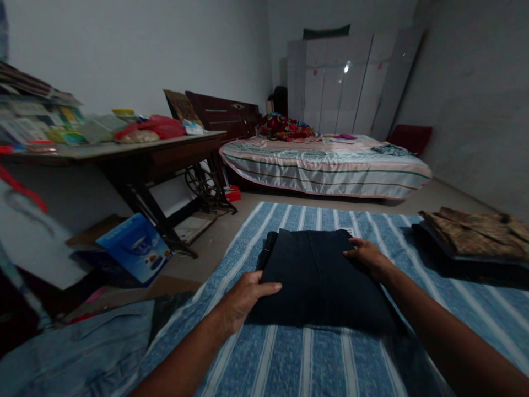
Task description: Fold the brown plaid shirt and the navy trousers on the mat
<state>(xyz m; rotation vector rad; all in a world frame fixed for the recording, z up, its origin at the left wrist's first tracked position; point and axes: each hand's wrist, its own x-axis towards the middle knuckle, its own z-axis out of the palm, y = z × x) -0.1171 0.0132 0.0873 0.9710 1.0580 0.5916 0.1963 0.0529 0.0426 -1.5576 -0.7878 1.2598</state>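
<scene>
A folded dark garment [318, 281], nearly black with a seam running down it, lies in front of me on a blue and white striped cloth [285, 353]. My left hand [250, 295] grips its left edge, thumb on top and the other fingers mostly out of sight at the side. At the upper right edge, my right hand [366, 256] is closed on the fabric, its fingertips resting near the corner. Whether the garment is trousers or something else, I cannot tell.
Folded clothes, a brown patterned one [475, 231] on top, lie to the right. Pale blue denim [95, 342] is at lower left. A cluttered sewing-machine table [165, 149] and a blue box [136, 248] stand left. Beyond are a bed [330, 171] and a wardrobe [330, 82].
</scene>
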